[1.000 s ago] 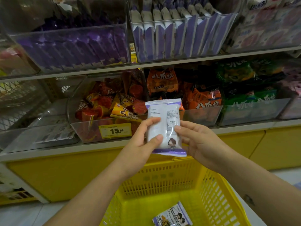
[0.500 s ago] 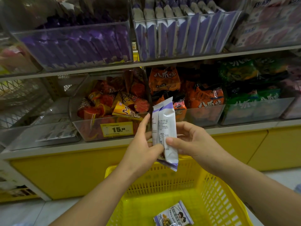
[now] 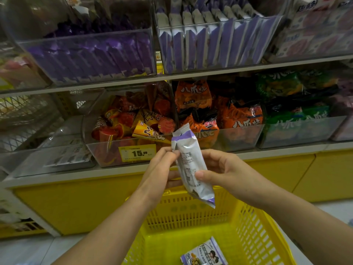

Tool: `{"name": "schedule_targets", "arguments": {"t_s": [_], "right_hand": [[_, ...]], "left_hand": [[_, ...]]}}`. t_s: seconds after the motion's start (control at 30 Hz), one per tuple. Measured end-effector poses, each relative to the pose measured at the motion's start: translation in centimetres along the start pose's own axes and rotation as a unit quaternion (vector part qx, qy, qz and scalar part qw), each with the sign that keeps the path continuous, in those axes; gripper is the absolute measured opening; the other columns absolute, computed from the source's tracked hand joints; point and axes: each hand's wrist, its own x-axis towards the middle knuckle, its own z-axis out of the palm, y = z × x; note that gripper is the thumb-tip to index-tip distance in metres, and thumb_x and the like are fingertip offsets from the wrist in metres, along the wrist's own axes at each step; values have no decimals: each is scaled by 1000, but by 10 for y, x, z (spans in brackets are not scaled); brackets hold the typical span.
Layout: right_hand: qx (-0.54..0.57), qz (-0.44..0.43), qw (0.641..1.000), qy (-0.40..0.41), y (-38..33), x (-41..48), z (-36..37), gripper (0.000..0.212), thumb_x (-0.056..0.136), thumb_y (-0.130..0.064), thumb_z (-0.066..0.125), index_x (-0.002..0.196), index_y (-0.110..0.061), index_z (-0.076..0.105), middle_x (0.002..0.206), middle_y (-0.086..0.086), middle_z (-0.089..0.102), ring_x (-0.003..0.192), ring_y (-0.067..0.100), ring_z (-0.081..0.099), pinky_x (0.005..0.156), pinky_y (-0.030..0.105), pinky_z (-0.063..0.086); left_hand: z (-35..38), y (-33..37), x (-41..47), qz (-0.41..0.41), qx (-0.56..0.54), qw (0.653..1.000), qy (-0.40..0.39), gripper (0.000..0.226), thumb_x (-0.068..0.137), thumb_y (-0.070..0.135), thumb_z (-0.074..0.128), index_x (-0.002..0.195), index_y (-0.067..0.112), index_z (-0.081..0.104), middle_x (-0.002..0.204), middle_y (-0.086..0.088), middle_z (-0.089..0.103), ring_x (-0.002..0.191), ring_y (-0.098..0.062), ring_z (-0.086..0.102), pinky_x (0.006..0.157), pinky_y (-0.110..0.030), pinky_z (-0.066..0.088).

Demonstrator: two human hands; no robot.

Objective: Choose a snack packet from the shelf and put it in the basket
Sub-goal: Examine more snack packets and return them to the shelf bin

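Note:
I hold a white and purple snack packet (image 3: 191, 165) upright and turned edge-on, tilted a little, above the far rim of the yellow basket (image 3: 246, 222). My left hand (image 3: 162, 173) pinches its upper left edge with the fingertips. My right hand (image 3: 221, 171) grips its lower right side, thumb across the front. Another white and purple packet (image 3: 204, 254) lies flat on the basket floor.
The shelf (image 3: 76, 173) stands right behind the basket. Clear bins hold purple packets (image 3: 210, 41) above, red and yellow cone snacks (image 3: 133, 121) with a yellow price tag (image 3: 137, 153), orange bags (image 3: 235, 115) and green bags (image 3: 294, 104). Below is a yellow base panel (image 3: 76, 205).
The packet faced me flat a second ago; both hands have rotated it to edge-on and tilted its bottom to the right, keeping it at the same height over the basket.

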Motion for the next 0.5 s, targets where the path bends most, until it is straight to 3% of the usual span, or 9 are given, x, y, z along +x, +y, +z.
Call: {"name": "schedule_targets", "arguments": {"t_s": [0.1, 0.17, 0.27, 0.33, 0.37, 0.43, 0.5], "right_hand": [[109, 18, 994, -3, 0, 1, -2, 37, 86, -18, 59, 122, -17, 60, 115, 5, 72, 106, 22, 68, 82, 32, 58], [170, 21, 985, 6, -3, 2, -3, 41, 87, -18, 56, 128, -15, 56, 118, 8, 70, 107, 24, 67, 82, 35, 58], [163, 1, 984, 75, -6, 4, -1, 54, 88, -12, 58, 139, -23, 44, 121, 1, 68, 105, 17, 68, 75, 32, 59], [42, -38, 988, 147, -8, 0, 1, 69, 89, -10, 64, 145, -34, 32, 130, -15, 57, 109, 2, 63, 77, 24, 57], [-70, -70, 982, 158, -10, -3, 1, 73, 87, -18, 67, 145, -40, 28, 136, -24, 45, 119, -6, 53, 87, 19, 52], [-303, -120, 939, 112, -18, -9, 4, 73, 80, -42, 70, 141, -47, 29, 146, -31, 24, 138, -12, 19, 109, 12, 24], [-418, -137, 896, 61, -24, -11, 9, 73, 78, -49, 70, 140, -45, 32, 149, -27, 18, 138, -13, 1, 105, 2, 2]], "left_hand": [[0, 4, -1, -10, 2, 1000, -24, 37, 79, 54, 55, 109, 33, 63, 109, 2, 71, 94, -21, 71, 67, -34, 54], [-1, 8, -3, -5, -4, 999, -41, 36, 86, 36, 61, 122, 37, 57, 112, 2, 71, 98, -21, 70, 65, -31, 55], [-3, 12, -7, 31, 2, 999, -26, 57, 89, 6, 62, 131, 41, 45, 110, -2, 72, 98, -22, 70, 67, -29, 57], [-2, 16, -12, 65, 29, 997, 20, 65, 86, 7, 67, 133, 43, 39, 107, -4, 72, 92, -20, 72, 66, -27, 56], [-1, 19, -15, 81, 40, 995, 43, 67, 85, 8, 69, 134, 42, 37, 105, -3, 72, 87, -18, 72, 64, -24, 55], [2, 26, -20, 108, 60, 990, 64, 69, 84, 11, 72, 137, 38, 37, 103, -1, 71, 83, -13, 72, 62, -20, 54], [6, 35, -25, 122, 69, 988, 66, 69, 84, 16, 72, 141, 34, 37, 110, 1, 69, 89, -9, 71, 64, -18, 54]]}}
